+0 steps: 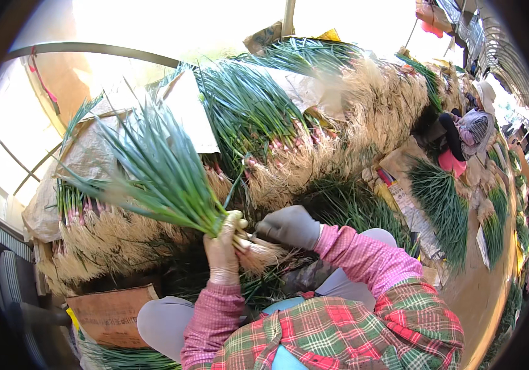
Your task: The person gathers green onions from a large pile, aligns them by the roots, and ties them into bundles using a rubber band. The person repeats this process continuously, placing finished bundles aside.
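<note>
My left hand (222, 252), in a thin pale glove, grips a bunch of green onions (172, 175) just above the white stem ends. The leaves fan out up and to the left, and the pale roots (259, 254) hang to the right of my fist. My right hand (292, 226), in a grey glove, is curled close beside the stems and roots. Whether anything lies inside its fingers is hidden. Behind both hands a long stack of green onions (255, 106) rises, its roots (269, 185) facing me.
Loose green leaves (357, 203) lie on the ground between my knees and the stack. Bundled onions (440, 212) rest to the right on paper sacks. Farther right sits another person (475, 129). A brown printed sack (111, 314) lies at lower left, near a dark striped object (14, 277).
</note>
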Motion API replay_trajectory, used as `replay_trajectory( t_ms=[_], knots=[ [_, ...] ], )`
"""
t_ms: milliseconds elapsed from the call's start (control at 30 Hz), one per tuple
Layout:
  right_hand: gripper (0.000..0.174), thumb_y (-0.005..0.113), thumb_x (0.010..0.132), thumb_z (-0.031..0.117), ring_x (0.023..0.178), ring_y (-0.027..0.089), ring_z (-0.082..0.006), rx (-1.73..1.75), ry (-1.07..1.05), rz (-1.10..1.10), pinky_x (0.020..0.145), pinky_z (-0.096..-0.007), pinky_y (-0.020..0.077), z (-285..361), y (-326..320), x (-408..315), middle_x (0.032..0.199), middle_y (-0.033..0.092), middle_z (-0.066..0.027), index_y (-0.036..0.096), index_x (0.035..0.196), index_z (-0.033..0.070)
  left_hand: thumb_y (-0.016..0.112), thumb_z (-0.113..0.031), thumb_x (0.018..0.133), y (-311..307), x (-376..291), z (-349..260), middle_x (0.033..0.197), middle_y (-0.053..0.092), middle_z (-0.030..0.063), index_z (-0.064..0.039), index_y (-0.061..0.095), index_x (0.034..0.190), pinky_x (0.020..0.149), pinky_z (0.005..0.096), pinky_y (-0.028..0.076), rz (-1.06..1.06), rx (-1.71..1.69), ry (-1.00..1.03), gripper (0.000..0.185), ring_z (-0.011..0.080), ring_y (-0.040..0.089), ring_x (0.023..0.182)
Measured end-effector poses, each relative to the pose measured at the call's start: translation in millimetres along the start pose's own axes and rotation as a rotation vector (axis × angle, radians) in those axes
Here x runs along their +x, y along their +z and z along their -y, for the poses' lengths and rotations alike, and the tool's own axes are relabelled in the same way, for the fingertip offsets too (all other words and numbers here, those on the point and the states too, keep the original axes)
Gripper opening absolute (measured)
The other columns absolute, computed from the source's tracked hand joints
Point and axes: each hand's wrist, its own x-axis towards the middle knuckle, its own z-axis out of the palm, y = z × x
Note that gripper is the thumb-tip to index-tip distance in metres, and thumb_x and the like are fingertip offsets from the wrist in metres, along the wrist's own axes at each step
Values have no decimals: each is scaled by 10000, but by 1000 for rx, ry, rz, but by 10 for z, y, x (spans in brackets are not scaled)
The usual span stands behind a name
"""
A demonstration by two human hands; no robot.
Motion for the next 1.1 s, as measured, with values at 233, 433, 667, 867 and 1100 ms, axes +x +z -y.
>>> replay_trajectory(
  t_ms=[233, 433, 667, 867, 1100],
  knots=[
    [434, 617, 951, 516, 924, 714, -298, -242, 274, 108, 794, -447, 562, -740, -525, 573, 991, 721, -139, 696, 992, 92, 654, -139, 991, -355, 89, -250, 756, 670, 49, 2, 690, 1145, 443, 235, 500, 12, -45, 108, 211, 90, 574, 511],
    [464, 637, 942, 477, 1015, 690, -294, -579, 603, 9, 947, -427, 530, -1004, -756, 1431, 1044, 707, -159, 686, 1120, 51, 695, -150, 961, -360, 135, -54, 782, 685, 59, -13, 692, 1108, 460, 247, 490, 112, -42, -72, 201, 116, 594, 515],
    [203, 660, 977, 217, 674, 623, -173, 254, 485, -552, 643, -322, 541, -1093, -1042, 1204, 895, 701, -97, 655, 1014, 17, 649, -156, 968, -373, 169, -64, 831, 716, 83, -7, 693, 1096, 445, 259, 479, 102, 20, -46, 202, 128, 603, 528],
    [327, 627, 1006, 313, 594, 549, -105, 685, 536, -475, 554, -261, 486, -1063, -1044, 907, 789, 645, -60, 641, 1210, 57, 618, -167, 989, -316, 180, 15, 760, 677, 69, -4, 664, 1155, 396, 261, 466, 75, -38, -83, 237, 129, 574, 468],
    [303, 659, 992, 361, 659, 678, -140, 428, 531, -359, 615, -292, 531, -662, -843, 669, 778, 712, -79, 726, 1187, 139, 601, -203, 1002, -284, 10, -30, 724, 627, 41, -8, 692, 1071, 467, 258, 479, 152, -51, -40, 226, 125, 566, 541]
  ],
)
